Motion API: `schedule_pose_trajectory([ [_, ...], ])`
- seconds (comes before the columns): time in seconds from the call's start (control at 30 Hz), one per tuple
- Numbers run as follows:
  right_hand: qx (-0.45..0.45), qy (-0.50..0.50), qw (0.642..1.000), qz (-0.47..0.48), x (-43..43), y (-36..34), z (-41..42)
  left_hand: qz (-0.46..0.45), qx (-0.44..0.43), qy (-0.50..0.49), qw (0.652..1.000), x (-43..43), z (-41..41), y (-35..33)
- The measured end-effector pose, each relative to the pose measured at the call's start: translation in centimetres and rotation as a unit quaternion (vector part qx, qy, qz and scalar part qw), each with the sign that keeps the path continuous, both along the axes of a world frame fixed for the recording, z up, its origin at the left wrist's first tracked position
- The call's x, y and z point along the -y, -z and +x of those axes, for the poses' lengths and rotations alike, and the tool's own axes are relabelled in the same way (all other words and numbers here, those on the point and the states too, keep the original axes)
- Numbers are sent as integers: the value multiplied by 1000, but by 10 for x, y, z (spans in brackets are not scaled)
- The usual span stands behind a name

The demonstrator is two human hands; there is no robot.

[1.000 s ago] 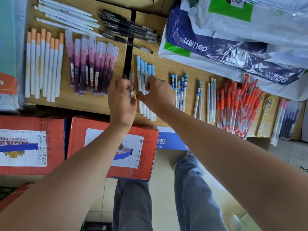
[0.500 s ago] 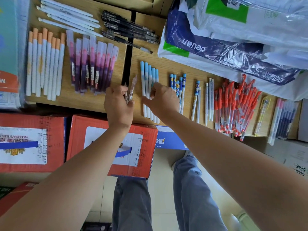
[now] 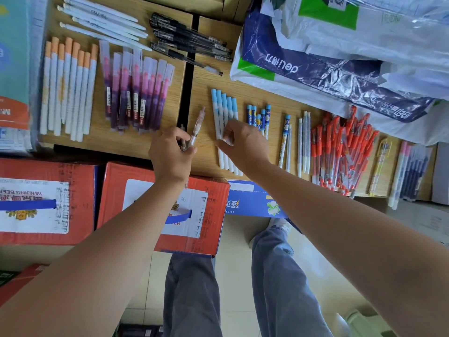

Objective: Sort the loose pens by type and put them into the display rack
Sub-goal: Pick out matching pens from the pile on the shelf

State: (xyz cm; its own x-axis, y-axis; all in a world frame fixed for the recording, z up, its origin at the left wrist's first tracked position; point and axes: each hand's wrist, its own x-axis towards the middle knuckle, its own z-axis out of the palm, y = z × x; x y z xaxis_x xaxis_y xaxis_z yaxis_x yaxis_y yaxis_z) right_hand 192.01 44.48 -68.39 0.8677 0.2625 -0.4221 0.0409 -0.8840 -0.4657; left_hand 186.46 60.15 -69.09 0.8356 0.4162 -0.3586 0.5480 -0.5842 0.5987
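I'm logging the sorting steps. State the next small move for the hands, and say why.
Probably lay the clear pink pen that the left hand pinches on the tabletop beside the blue-capped white pens, starting its own group; the right hand touches that row.

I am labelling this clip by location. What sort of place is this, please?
Probably a stationery shop or its stockroom: pens lie grouped by type on a wooden table, a Deli-branded bag lies behind them, and cartons stand in front.
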Motion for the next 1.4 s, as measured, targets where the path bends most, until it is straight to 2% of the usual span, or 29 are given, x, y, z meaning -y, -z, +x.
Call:
schedule_pose_trajectory([
  [0.1, 4, -34, 999, 2, -2, 1, -2, 10, -8, 1, 1000, 0, 1, -1],
  [0.2, 0, 13, 1000, 6, -2, 3, -3, 51, -26, 9, 998, 1, 1, -3],
  [0.3, -9, 49, 999, -4, 2, 4, -5, 45, -26, 2, 999, 0, 1, -6],
  [0.5, 1, 43, 999, 18, 7, 7, -7, 21, 34, -50, 998, 1, -3, -13],
  [0.6, 13, 60, 996, 71, 7, 5, -9, -16, 70, -66, 995, 2, -2, -16],
  [0.67, -2, 111, 986, 122, 6, 0, -8, -61, 81, -68, 993, 4, -1, -17],
  [0.73, -75, 187, 960, 193, 3, -10, -4, -111, 83, -57, 989, 7, 0, -19],
  [0.83, -220, 241, 895, 305, -7, -23, 5, -173, 74, -18, 982, 13, 2, -25],
  [0.97, -251, 270, 875, 313, -13, -25, 15, -285, 53, -23, 957, 13, 7, -32],
  [1.07, -265, 292, 856, 334, -11, -25, 19, -322, 25, -58, 945, 6, 9, -34],
  [1.13, -266, 299, 851, 340, -11, -24, 20, -330, -14, -45, 943, 2, 8, -37],
  [1.27, -263, 295, 853, 340, -14, -26, 20, -365, -77, -33, 927, -1, 4, -40],
  [1.4, -290, 254, 869, 310, -27, -33, 17, -353, -51, -24, 934, -6, 8, -41],
])
